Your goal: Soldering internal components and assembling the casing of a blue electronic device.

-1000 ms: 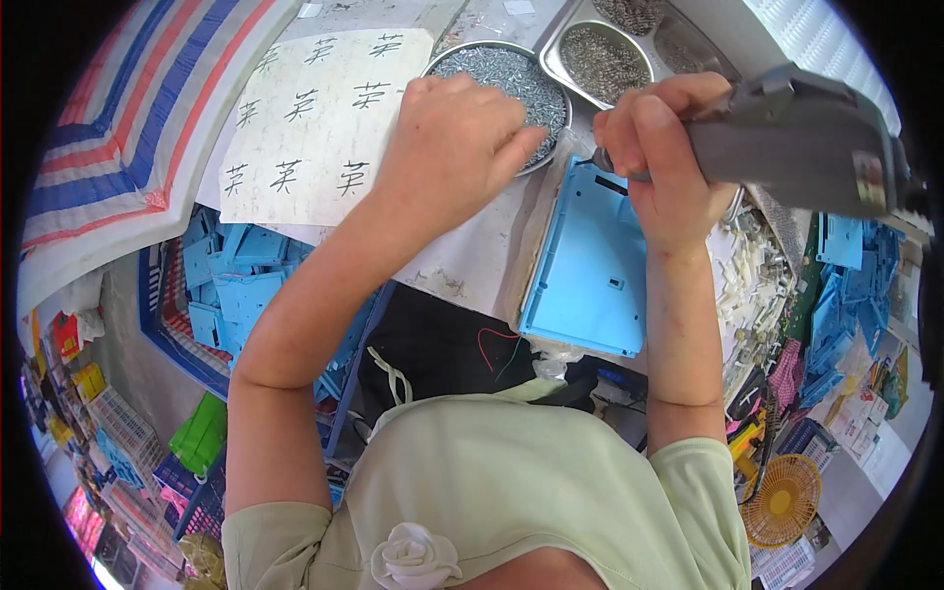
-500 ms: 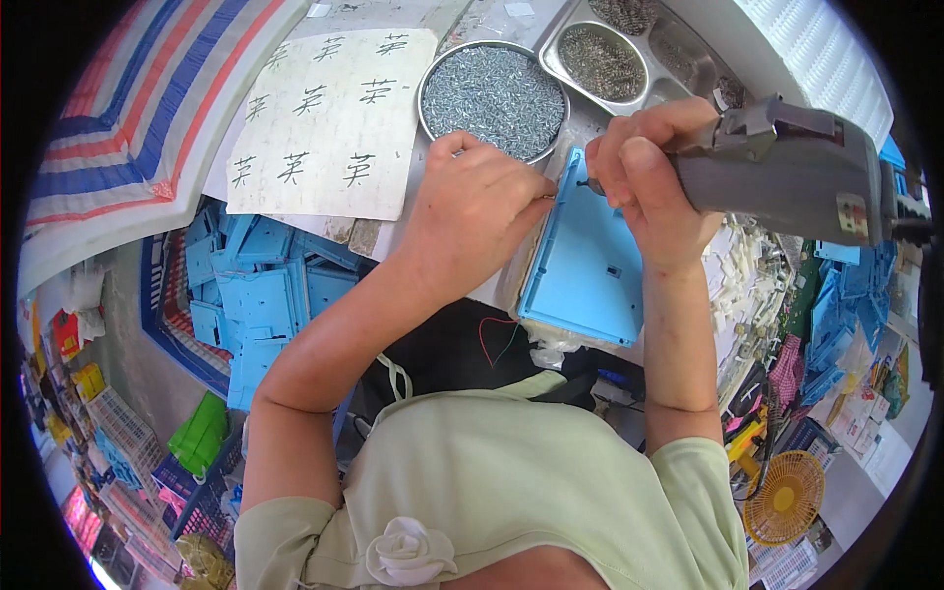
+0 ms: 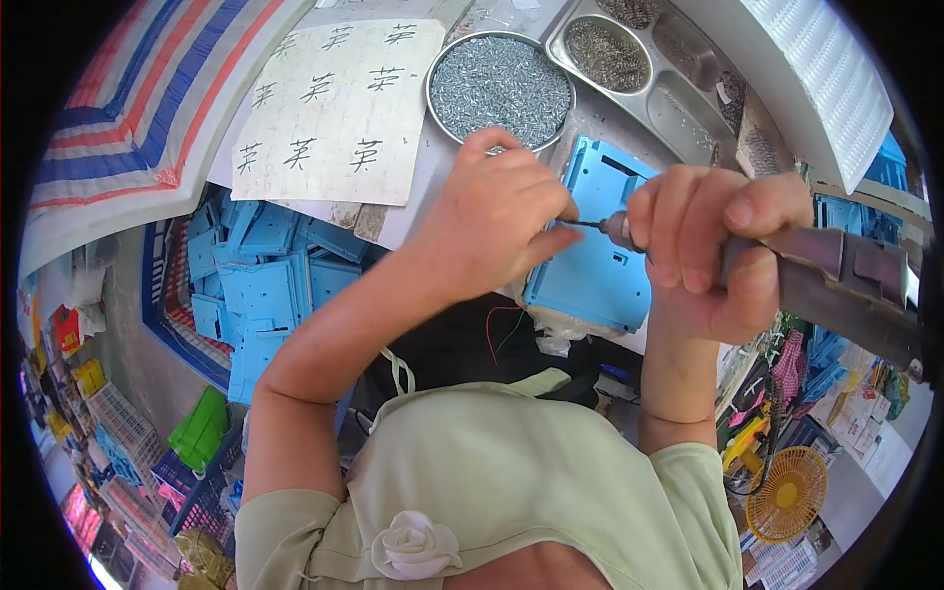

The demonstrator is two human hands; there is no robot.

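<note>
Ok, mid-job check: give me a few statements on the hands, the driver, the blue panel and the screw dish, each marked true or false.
1. The right hand grips a powered screwdriver. True.
2. The left hand rests inside the round dish of screws. False: it is below the dish, fingertips pinched at the driver's bit tip.
3. The bit points at the blue plastic panel. True.
4. The round dish is empty. False: it is filled with small silvery screws.
5. The paper sheet with handwritten marks covers the blue panel. False: it lies apart, left of the dish.

Paper sheet (image 3: 329,108), yellow fan (image 3: 789,494), striped cloth (image 3: 147,98).
</note>
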